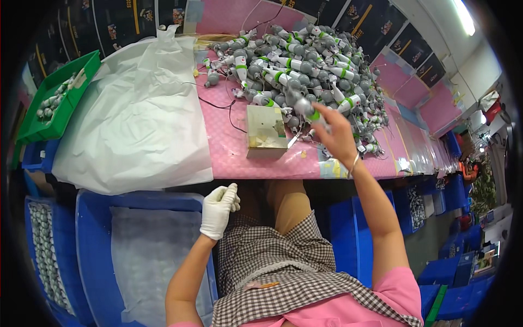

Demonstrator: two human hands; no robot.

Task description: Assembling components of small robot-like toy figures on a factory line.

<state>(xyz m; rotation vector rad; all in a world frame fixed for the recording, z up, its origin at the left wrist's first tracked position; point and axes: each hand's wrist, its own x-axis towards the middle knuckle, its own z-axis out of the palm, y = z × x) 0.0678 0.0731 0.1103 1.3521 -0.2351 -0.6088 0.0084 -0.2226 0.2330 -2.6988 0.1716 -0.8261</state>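
My left hand wears a white glove and is closed, its fingers curled in above the corner of a blue bin; whatever they hold, if anything, is hidden. Over the front of a big heap of grey, white and green plastic figures is my bare right hand. Its thumb and fingers pinch a grey, white and green figure, smeared by motion. Just left of that hand, a beige metal box sits near the table's front edge, with a dark cable running behind it.
White sheeting covers the table's left part, beside a green tray with several figures. Below stands a blue bin lined with pale sheet; another blue bin holds rows of grey parts. Pink covering lies on the table.
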